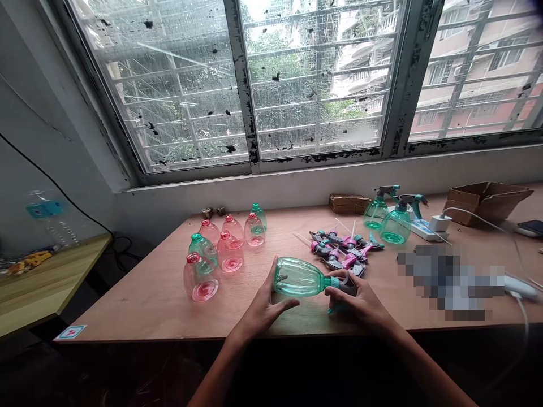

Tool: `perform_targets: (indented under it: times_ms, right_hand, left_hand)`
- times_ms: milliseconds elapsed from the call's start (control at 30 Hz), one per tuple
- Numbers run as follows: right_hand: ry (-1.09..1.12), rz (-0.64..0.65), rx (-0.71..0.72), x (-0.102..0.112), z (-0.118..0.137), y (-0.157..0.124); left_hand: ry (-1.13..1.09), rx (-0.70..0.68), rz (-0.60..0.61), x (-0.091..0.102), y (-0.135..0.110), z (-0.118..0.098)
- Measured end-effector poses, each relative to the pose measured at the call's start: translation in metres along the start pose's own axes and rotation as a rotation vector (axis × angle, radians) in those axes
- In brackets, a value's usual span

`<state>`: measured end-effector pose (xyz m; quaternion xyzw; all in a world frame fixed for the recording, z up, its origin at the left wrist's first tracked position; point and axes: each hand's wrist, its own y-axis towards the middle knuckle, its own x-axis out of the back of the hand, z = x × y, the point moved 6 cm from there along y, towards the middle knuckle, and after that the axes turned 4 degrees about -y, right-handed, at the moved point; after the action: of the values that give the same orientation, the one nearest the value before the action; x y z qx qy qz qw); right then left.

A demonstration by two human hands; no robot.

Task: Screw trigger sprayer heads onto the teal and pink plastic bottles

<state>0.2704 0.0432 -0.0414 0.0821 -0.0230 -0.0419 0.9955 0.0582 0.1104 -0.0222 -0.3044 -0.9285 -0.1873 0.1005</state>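
Lying on its side near the front edge of the counter (148,305), at 6 o'clock on the board, the green bottle (299,277) sits between both hands. The left hand (263,308) cups the fat base, its grip loose, with the thumb up one side and the fingers spread beneath. The right hand (360,302) has its grip pressed together around the neck and the trigger head (345,285) sitting there. The risk, as I read it: thin clear plastic with a light hold on the base, so a hard twist at the neck could make the body spin, dent or skid toward the edge, and the head could seat crooked. At 9 to 10 o'clock a cluster of pink and green empties (220,249) stands within a forearm's sweep, light enough to topple. At 12 lies the pile of loose trigger heads (341,249). At 1 o'clock stand two finished sprayers (388,217), then a power strip (428,226) and a cardboard box (483,200). The counter is bare plywood under a grimy barred window (314,79).
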Motion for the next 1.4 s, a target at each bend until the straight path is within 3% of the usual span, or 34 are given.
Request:
perform_targets:
  times_ms: [1267, 1400]
  right_hand:
    - [-0.008, -0.005, -0.006, -0.0004, 0.0029, -0.0018]
    - [-0.040, 0.030, 0.008, -0.0028, 0.0055, -0.0033]
  left_hand:
    - [-0.062, -0.041, 0.023, -0.0023, 0.0009, -0.0057]
    - [-0.042, 0.023, 0.048, -0.0020, 0.0002, -0.0069]
